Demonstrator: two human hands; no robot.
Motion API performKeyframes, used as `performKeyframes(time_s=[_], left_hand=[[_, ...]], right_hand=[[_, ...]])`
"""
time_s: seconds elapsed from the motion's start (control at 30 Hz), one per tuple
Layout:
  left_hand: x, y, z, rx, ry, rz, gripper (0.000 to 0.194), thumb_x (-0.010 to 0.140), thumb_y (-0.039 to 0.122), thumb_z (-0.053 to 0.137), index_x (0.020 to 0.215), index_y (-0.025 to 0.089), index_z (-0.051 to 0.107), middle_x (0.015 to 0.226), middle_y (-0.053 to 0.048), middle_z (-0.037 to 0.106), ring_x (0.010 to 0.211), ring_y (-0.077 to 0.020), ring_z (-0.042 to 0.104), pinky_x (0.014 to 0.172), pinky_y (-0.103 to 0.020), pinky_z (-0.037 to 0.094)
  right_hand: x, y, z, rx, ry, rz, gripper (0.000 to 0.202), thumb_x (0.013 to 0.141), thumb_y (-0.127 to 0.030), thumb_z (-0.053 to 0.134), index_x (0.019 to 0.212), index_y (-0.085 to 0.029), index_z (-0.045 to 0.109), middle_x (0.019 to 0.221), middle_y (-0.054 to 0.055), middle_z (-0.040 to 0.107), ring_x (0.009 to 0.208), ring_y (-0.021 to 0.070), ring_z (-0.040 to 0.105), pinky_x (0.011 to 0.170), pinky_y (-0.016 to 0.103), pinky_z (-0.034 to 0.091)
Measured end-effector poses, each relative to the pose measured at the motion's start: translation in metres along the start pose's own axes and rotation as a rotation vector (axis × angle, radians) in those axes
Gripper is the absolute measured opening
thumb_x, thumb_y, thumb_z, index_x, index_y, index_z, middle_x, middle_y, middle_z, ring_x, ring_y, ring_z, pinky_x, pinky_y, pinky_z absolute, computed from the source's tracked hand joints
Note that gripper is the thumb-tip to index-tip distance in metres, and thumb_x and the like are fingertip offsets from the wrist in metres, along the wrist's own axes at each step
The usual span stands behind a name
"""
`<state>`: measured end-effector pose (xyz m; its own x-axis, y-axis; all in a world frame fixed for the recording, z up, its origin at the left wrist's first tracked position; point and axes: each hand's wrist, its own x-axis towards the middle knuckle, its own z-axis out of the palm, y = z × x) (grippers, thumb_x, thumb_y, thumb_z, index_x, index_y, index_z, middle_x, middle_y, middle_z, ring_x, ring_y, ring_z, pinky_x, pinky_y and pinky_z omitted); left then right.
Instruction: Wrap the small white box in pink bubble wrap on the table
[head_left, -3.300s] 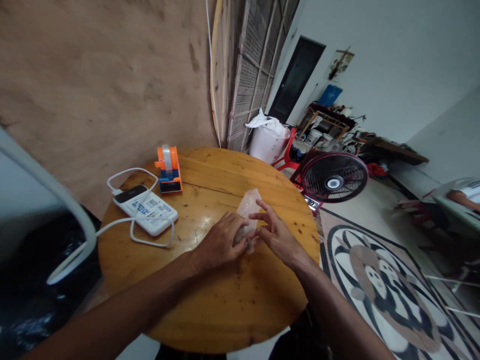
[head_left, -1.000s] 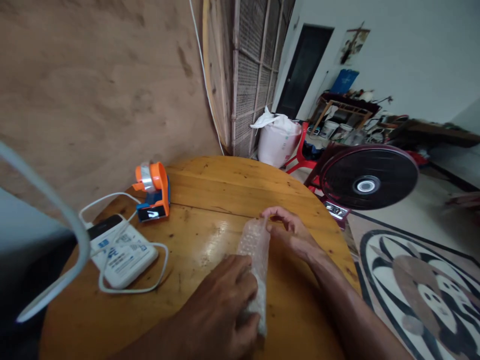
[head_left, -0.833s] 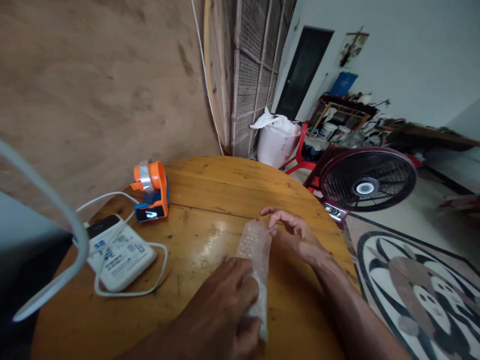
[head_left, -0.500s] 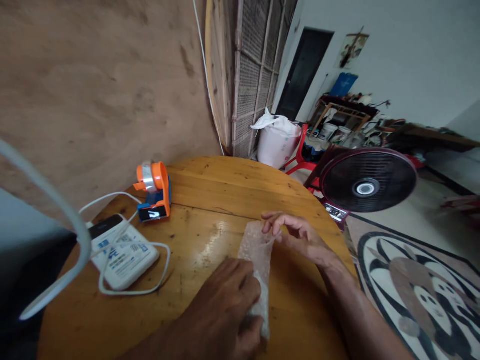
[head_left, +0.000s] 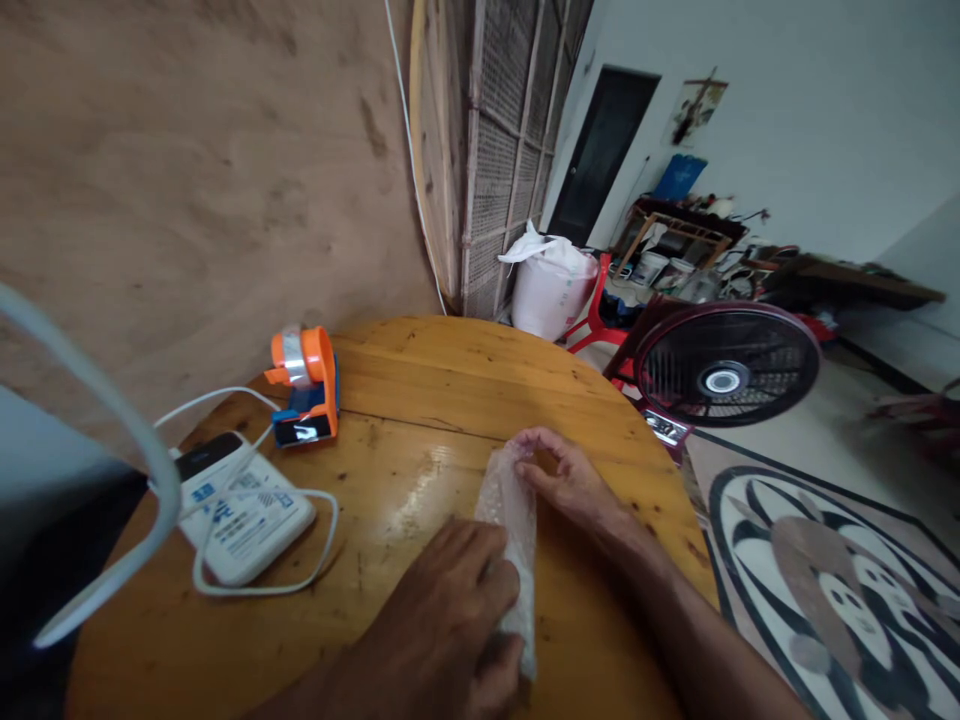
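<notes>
A long strip of clear bubble wrap (head_left: 517, 530) lies on the wooden table (head_left: 420, 380), pointing away from me, with something whitish inside its nearer half. My left hand (head_left: 457, 610) is curled over the near left side of the wrap and holds it. At the far end, my right hand (head_left: 559, 475) pinches the top corner of the wrap between thumb and fingers. What the wrap encloses cannot be made out.
An orange and blue tape dispenser (head_left: 307, 385) stands at the table's far left. A white device (head_left: 244, 510) with a looping white cable lies nearer. Beyond the right edge is a dark red fan (head_left: 724, 378); a white sack (head_left: 553, 285) stands behind the table.
My right hand has moved slightly left and closed its fingers on the far end of the wrap, folding that corner inward. My left hand has barely moved.
</notes>
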<state>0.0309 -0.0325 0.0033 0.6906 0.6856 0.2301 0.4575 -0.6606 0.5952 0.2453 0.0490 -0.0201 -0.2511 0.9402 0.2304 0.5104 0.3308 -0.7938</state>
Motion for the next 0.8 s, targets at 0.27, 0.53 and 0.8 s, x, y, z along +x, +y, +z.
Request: performKeyframes(time_s=[0.27, 0.53, 0.8], left_hand=[[-0.002, -0.007, 0.007, 0.075, 0.190, 0.149, 0.010, 0.068, 0.014, 0.057, 0.078, 0.017, 0.057, 0.125, -0.010, 0.053, 0.116, -0.0287, 0.047, 0.101, -0.047, 0.042], [0.003, -0.006, 0.004, 0.060, 0.116, 0.157, 0.009, 0.069, 0.014, 0.055, 0.077, 0.018, 0.055, 0.097, -0.007, 0.063, 0.103, -0.0246, 0.055, 0.098, -0.045, 0.043], [0.003, -0.001, 0.000, 0.043, 0.090, 0.116, 0.013, 0.068, 0.011, 0.053, 0.078, 0.019, 0.054, 0.092, -0.006, 0.062, 0.094, -0.0230, 0.055, 0.089, -0.042, 0.047]], right_hand=[[-0.001, 0.002, 0.005, -0.214, 0.062, -0.048, 0.034, 0.076, -0.011, 0.056, 0.107, -0.023, 0.058, 0.091, 0.001, 0.062, 0.089, 0.0186, 0.057, 0.086, 0.036, 0.041], [-0.002, -0.010, 0.005, -0.409, 0.005, -0.070, 0.041, 0.074, -0.007, 0.053, 0.113, -0.020, 0.055, 0.093, 0.004, 0.062, 0.091, 0.0215, 0.054, 0.086, 0.038, 0.039], [-0.005, -0.009, -0.002, -0.391, 0.041, 0.029, 0.051, 0.075, -0.015, 0.060, 0.124, -0.022, 0.049, 0.114, 0.007, 0.059, 0.104, 0.0237, 0.054, 0.093, 0.042, 0.039]])
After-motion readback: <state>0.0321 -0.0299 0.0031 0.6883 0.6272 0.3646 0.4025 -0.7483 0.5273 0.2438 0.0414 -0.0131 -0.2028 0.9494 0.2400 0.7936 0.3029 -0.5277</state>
